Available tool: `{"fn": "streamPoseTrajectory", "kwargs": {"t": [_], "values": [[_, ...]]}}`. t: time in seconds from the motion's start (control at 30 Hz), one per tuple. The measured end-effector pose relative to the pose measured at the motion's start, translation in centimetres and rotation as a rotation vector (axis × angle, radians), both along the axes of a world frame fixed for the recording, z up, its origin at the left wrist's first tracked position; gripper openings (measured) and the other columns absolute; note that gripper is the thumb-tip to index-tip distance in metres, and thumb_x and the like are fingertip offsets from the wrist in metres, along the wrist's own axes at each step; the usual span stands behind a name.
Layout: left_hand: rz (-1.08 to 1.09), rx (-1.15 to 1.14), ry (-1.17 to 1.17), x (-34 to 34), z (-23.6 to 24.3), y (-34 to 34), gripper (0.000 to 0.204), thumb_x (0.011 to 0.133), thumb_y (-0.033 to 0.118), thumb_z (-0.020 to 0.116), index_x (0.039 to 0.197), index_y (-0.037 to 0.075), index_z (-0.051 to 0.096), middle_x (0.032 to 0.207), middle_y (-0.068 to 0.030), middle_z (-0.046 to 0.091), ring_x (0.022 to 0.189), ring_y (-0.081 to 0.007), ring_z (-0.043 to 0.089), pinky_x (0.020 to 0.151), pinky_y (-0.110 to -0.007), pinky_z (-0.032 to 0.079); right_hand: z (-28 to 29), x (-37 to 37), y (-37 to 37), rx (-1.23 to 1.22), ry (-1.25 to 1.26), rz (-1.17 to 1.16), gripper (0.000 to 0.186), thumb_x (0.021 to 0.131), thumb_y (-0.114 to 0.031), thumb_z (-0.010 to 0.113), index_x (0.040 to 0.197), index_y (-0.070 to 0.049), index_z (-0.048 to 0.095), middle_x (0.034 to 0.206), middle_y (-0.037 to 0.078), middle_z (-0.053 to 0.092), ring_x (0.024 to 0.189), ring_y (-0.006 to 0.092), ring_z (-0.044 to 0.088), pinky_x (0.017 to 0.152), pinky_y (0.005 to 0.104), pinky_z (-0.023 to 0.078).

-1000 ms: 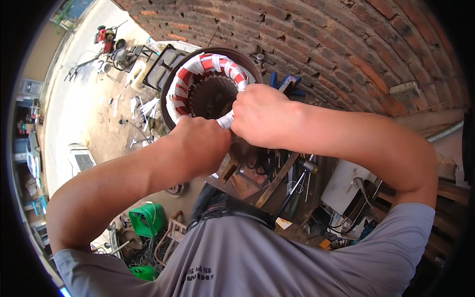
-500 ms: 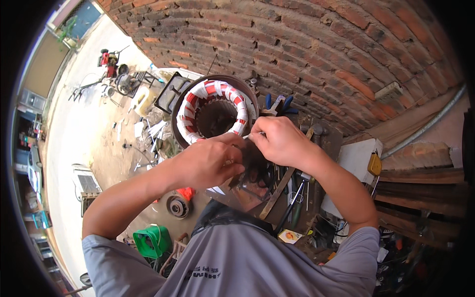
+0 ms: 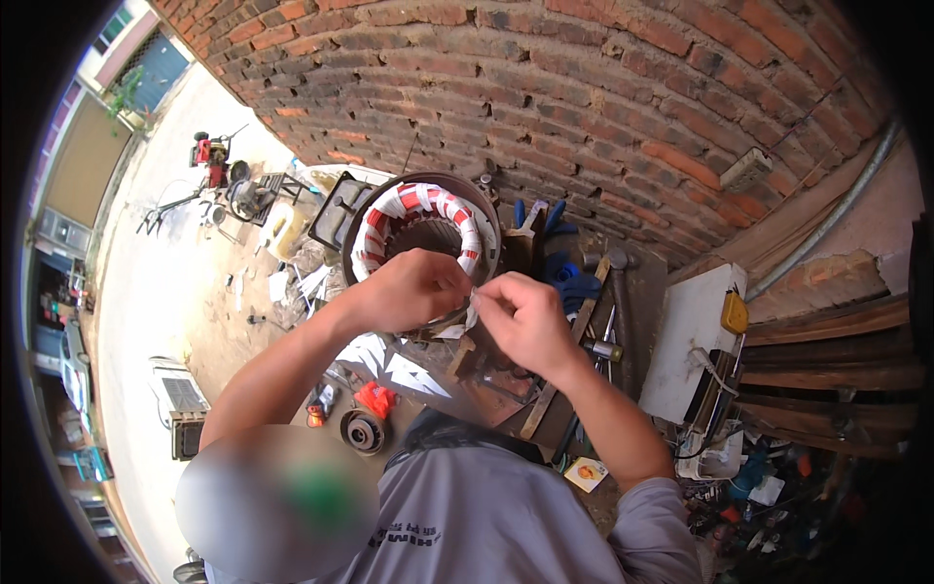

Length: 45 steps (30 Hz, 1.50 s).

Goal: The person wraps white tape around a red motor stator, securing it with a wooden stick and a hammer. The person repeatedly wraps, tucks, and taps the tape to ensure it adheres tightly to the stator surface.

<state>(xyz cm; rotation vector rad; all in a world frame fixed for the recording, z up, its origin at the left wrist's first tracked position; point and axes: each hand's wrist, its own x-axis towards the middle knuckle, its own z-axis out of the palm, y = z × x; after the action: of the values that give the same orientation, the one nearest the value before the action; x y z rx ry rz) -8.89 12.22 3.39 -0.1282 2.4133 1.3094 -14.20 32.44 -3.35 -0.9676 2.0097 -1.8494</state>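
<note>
A dark round metal housing (image 3: 487,231) holds a ring winding (image 3: 420,198) wrapped in red and white strips, with a ribbed bore inside. My left hand (image 3: 416,287) is over the ring's front, fingers curled and pinched at a small white strip (image 3: 472,310). Just to its right, my right hand (image 3: 520,321) pinches the same strip between thumb and forefinger, at the housing's front right edge. The strip's ends are hard to make out.
A brick wall (image 3: 564,78) rises behind. Blue-handled tools (image 3: 556,219), a hammer (image 3: 613,261) and a wooden bar (image 3: 538,409) lie to the right, beside a white panel (image 3: 686,341). A yellow jug (image 3: 284,232), red machine (image 3: 209,156) and round metal part (image 3: 362,431) are leftward.
My hands have left their grip on the ring's front and now meet in pinches at a white strip. The view has shifted, showing more wall and the housing lower.
</note>
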Motion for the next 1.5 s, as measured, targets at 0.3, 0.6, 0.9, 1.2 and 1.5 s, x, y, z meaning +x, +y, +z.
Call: {"fn": "streamPoseTrajectory", "kwargs": {"t": [0.3, 0.6, 0.9, 1.2, 1.5], "values": [[0.120, 0.301, -0.089, 1.0, -0.2, -0.4, 0.031, 0.086, -0.005, 0.061, 0.116, -0.002, 0.069, 0.100, -0.0098, 0.074, 0.093, -0.0145, 0.071, 0.080, -0.030, 0.058, -1.0, 2.4, -0.9, 0.219, 0.504, -0.164, 0.008, 0.089, -0.010, 0.069, 0.095, -0.006, 0.072, 0.082, 0.009, 0.062, 0.073, 0.0324, 0.066, 0.064, 0.0427, 0.055], [0.202, 0.169, 0.148, 1.6, -1.8, 0.6, 0.032, 0.085, -0.001, 0.076, 0.116, -0.002, 0.070, 0.104, -0.0099, 0.075, 0.098, -0.0140, 0.071, 0.086, -0.030, 0.059, -1.3, 3.0, -0.6, 0.080, 0.328, -0.110, 0.019, 0.089, -0.004, 0.071, 0.107, 0.002, 0.070, 0.089, 0.015, 0.067, 0.077, 0.0298, 0.070, 0.068, 0.0356, 0.056], [0.196, -0.046, 0.200, 1.8, -0.6, 1.4, 0.025, 0.084, 0.000, 0.080, 0.107, -0.003, 0.070, 0.092, -0.0065, 0.074, 0.088, -0.0099, 0.070, 0.079, -0.027, 0.059, -2.9, 4.2, -1.8, 0.009, -0.090, -0.309, 0.012, 0.091, -0.001, 0.074, 0.094, 0.002, 0.063, 0.076, 0.008, 0.070, 0.067, 0.0120, 0.069, 0.061, 0.0272, 0.056], [0.174, -0.163, 0.285, 2.9, 0.1, 2.0, 0.018, 0.084, 0.002, 0.080, 0.099, -0.001, 0.071, 0.085, -0.0066, 0.075, 0.083, -0.0089, 0.070, 0.074, -0.027, 0.058, -3.3, 2.1, -0.8, 0.035, 0.234, -0.300, 0.011, 0.087, -0.002, 0.071, 0.094, 0.000, 0.063, 0.081, 0.019, 0.068, 0.070, 0.0389, 0.067, 0.062, 0.0432, 0.054], [0.355, -0.020, 0.235, 3.2, -0.7, 1.6, 0.019, 0.085, 0.002, 0.079, 0.102, 0.000, 0.072, 0.086, -0.0113, 0.074, 0.081, -0.0128, 0.071, 0.073, -0.030, 0.056, -2.9, 3.5, -1.2, 0.155, 0.066, -0.160, 0.026, 0.084, -0.017, 0.083, 0.087, -0.001, 0.062, 0.077, 0.013, 0.065, 0.063, 0.0256, 0.065, 0.058, 0.0387, 0.051]]}}
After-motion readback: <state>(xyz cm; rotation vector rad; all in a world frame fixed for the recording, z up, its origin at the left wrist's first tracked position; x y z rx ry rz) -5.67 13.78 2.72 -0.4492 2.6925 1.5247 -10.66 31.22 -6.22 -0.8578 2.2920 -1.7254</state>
